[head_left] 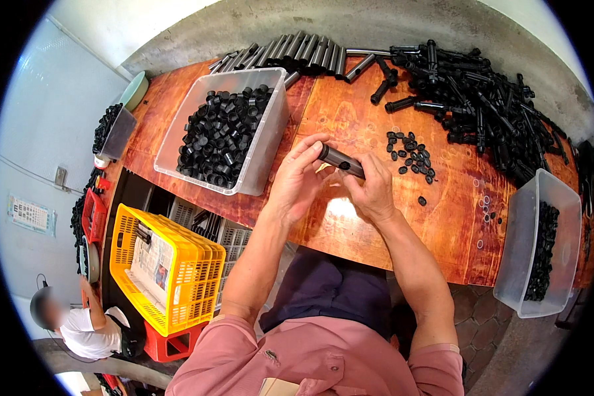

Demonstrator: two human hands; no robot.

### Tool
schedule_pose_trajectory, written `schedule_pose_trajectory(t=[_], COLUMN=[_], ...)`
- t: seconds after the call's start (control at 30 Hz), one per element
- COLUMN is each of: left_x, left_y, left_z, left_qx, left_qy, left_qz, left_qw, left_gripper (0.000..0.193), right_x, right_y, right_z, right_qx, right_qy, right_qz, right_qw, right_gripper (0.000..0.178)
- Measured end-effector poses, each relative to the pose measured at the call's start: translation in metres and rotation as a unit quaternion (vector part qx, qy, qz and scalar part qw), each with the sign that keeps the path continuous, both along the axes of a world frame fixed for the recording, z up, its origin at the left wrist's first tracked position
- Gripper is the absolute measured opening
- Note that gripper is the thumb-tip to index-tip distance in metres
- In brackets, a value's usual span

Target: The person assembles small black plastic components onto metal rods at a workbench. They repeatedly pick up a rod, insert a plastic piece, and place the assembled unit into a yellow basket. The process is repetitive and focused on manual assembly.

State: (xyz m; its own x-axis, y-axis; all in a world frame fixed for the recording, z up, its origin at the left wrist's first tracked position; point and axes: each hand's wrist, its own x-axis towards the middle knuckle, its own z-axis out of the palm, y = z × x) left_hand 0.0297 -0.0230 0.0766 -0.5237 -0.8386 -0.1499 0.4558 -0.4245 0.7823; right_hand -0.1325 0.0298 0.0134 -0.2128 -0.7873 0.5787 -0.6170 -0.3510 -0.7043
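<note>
Both hands meet over the wooden table (350,125). My left hand (298,178) pinches one end of a short dark metal tube (341,161) with its fingertips. My right hand (374,190) grips the tube's other end from below, thumb near its open mouth. The tube lies slightly tilted between them, above the table's near edge. Just right of the hands, small black caps (412,153) are scattered on the wood.
A clear bin (264,152) of black cylindrical caps stands left of the hands. Grey tubes (297,53) lie in a row at the back; a heap of black assembled parts (482,105) fills the back right. Another clear bin (521,257) sits at right. A yellow crate (178,284) stands below left, near a crouching person (79,323).
</note>
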Motion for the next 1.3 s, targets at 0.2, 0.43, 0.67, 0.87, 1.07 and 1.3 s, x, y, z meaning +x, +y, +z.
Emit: schedule_pose_trajectory(t=[0.2, 0.43, 0.67, 0.87, 1.07, 1.3], left_x=[0.005, 0.016, 0.034, 0.007, -0.005, 0.004], left_y=[-0.009, -0.026, -0.043, -0.014, -0.004, -0.013], left_z=[-0.007, -0.022, -0.04, -0.032, -0.034, -0.049], left_qx=[0.02, -0.005, -0.018, 0.041, 0.069, 0.043], left_qy=[0.014, 0.09, 0.062, 0.093, 0.162, 0.149], left_qz=[-0.028, -0.145, -0.205, -0.041, -0.066, -0.128], left_qw=[0.999, 0.985, 0.977, 0.994, 0.982, 0.98], left_gripper=[0.024, 0.027, 0.031, 0.03, 0.042, 0.042], right_x=[0.002, -0.001, -0.007, -0.001, 0.003, -0.001], right_y=[0.002, 0.008, 0.007, 0.002, 0.004, 0.005], right_z=[0.0, 0.004, 0.004, 0.002, 0.002, -0.001], right_qx=[-0.003, 0.033, 0.135, 0.121, 0.047, 0.06], right_qy=[-0.001, 0.008, -0.05, -0.034, 0.037, -0.001], right_qz=[0.023, 0.069, 0.166, 0.092, 0.04, 0.092], right_qw=[1.0, 0.997, 0.976, 0.988, 0.997, 0.994], right_gripper=[0.022, 0.026, 0.03, 0.03, 0.03, 0.03])
